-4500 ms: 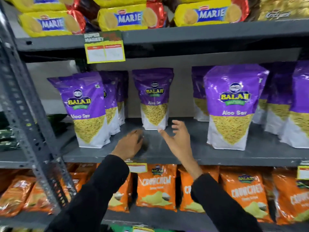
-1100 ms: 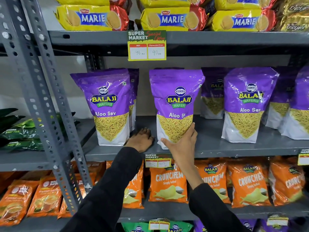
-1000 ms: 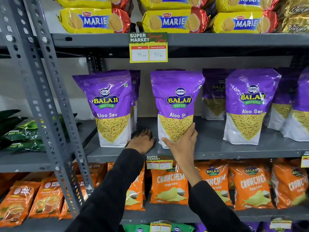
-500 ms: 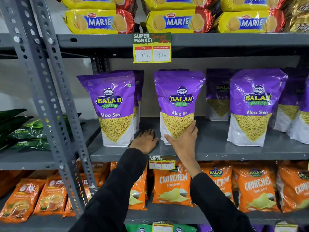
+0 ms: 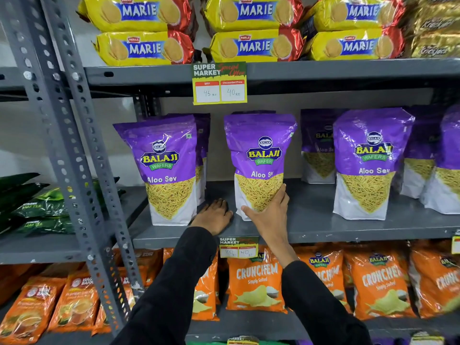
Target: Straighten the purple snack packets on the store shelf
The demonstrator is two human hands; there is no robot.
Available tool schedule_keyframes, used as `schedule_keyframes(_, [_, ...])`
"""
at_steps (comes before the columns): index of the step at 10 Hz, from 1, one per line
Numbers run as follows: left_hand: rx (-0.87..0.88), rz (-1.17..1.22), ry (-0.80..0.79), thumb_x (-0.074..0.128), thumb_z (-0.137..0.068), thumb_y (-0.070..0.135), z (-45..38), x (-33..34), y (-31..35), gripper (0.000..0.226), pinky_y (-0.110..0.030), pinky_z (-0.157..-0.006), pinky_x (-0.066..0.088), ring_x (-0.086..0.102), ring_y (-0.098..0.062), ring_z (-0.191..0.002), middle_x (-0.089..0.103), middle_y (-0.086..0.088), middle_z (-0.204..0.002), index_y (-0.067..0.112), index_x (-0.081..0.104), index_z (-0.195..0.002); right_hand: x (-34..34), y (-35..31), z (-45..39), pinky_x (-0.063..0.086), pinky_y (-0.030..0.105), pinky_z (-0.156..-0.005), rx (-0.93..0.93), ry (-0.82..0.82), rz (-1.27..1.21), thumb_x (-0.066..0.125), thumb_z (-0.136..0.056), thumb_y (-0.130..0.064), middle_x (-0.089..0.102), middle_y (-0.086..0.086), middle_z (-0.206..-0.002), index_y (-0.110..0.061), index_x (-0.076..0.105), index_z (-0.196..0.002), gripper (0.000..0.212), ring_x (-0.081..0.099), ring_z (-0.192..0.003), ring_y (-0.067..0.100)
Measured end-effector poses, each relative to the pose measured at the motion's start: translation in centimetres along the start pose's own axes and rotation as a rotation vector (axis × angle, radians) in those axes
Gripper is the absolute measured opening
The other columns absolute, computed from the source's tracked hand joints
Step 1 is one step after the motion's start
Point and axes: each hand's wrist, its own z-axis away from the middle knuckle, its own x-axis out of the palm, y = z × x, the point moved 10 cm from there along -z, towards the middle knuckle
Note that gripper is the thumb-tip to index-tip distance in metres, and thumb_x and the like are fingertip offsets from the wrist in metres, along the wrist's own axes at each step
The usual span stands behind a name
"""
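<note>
Purple-and-white packets [image 5: 260, 165] — yellow sev pattern — on a grey shelf [image 5: 323, 227].

Yellow Marie biscuit packs [image 5: 254, 46] lie stacked in twos along the top shelf, with gold packs [image 5: 433, 33] at the far right that seem to read Krackjack, though the print is blurred. A yellow price tag [image 5: 220, 83] clipped to that shelf's front edge shows 45 and 40. A grey perforated upright [image 5: 72, 155] slants down the left. Beyond it, dark green packets [image 5: 37, 207] lie flat on a neighbouring shelf. On the lower shelf stand orange Crunchem packets [image 5: 256, 282] in a row, with orange tea packets [image 5: 74, 300] to their left. A smaller price tag [image 5: 238, 247] hangs just above the Crunchem row.
</note>
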Motion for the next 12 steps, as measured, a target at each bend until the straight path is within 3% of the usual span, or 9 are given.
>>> schedule_keyframes(4, [0.018,-0.052,-0.004,0.019,-0.102,0.042,-0.9,0.8,-0.7,0.064,-0.049,-0.125,0.014,0.013,-0.025,-0.156,0.018,-0.012,-0.168,0.008,0.02,-0.156,0.0,0.5,-0.1,0.043,0.047,-0.111,0.002,0.052,-0.024,0.091,-0.065,-0.043,0.023,0.012,-0.157,-0.011,0.0,-0.158,0.134,0.033,-0.143,0.032])
schedule_keyframes(6, [0.046,-0.113,-0.002,0.002,-0.083,0.051,-1.5,1.3,-1.0,0.088,-0.052,-0.125,0.014,0.011,-0.027,-0.156,0.019,-0.012,-0.167,0.01,0.023,-0.157,0.2,0.8,-0.4,0.043,0.047,-0.11,-0.015,0.022,-0.024,0.09,-0.066,-0.044,0.022,0.013,-0.156,-0.011,-0.002,-0.158,0.134,0.033,-0.143,0.032])
schedule_keyframes(9, [-0.005,-0.057,-0.03,0.012,-0.097,0.048,-1.1,1.1,-1.3,0.072,-0.05,-0.125,0.016,0.011,-0.025,-0.157,0.017,-0.011,-0.168,0.01,0.018,-0.158,0.4,1.3,-0.4,0.042,0.047,-0.113,-0.019,0.022,-0.021,0.089,-0.066,-0.048,0.019,0.012,-0.158,-0.013,-0.007,-0.158,0.138,0.031,-0.144,0.032])
schedule_keyframes(10, [-0.005,-0.03,-0.026,0.02,-0.102,0.045,-0.8,0.7,-0.8,0.066,-0.048,-0.126,0.016,0.013,-0.025,-0.157,0.017,-0.012,-0.168,0.009,0.02,-0.157,-0.5,0.4,0.4,0.036,0.04,-0.116,-0.017,0.039,-0.098,0.089,-0.068,-0.047,0.007,0.007,-0.163,-0.015,-0.009,-0.158,0.137,0.023,-0.15,0.03])
schedule_keyframes(11, [0.003,0.088,0.125,0.032,-0.104,0.038,0.9,-1.8,0.0,0.064,-0.042,-0.126,0.019,0.016,-0.026,-0.156,0.014,-0.011,-0.169,0.008,0.018,-0.158,-4.2,-0.2,4.9,0.034,0.032,-0.111,-0.102,0.085,-0.229,0.079,-0.081,-0.043,0.01,-0.004,-0.164,-0.023,0.007,-0.159,0.107,0.025,-0.149,0.019])
schedule_keyframes(12, [0.166,0.079,0.494,0.03,-0.105,0.033,3.9,-6.2,3.6,0.063,-0.033,-0.128,0.011,0.007,-0.018,-0.158,0.006,-0.004,-0.17,0.011,0.01,-0.16,-8.2,4.3,13.5,0.034,0.035,-0.112,-0.028,0.084,-0.351,0.063,-0.082,-0.065,0.032,0.005,-0.159,-0.04,0.04,-0.141,0.068,0.034,-0.146,0.021])
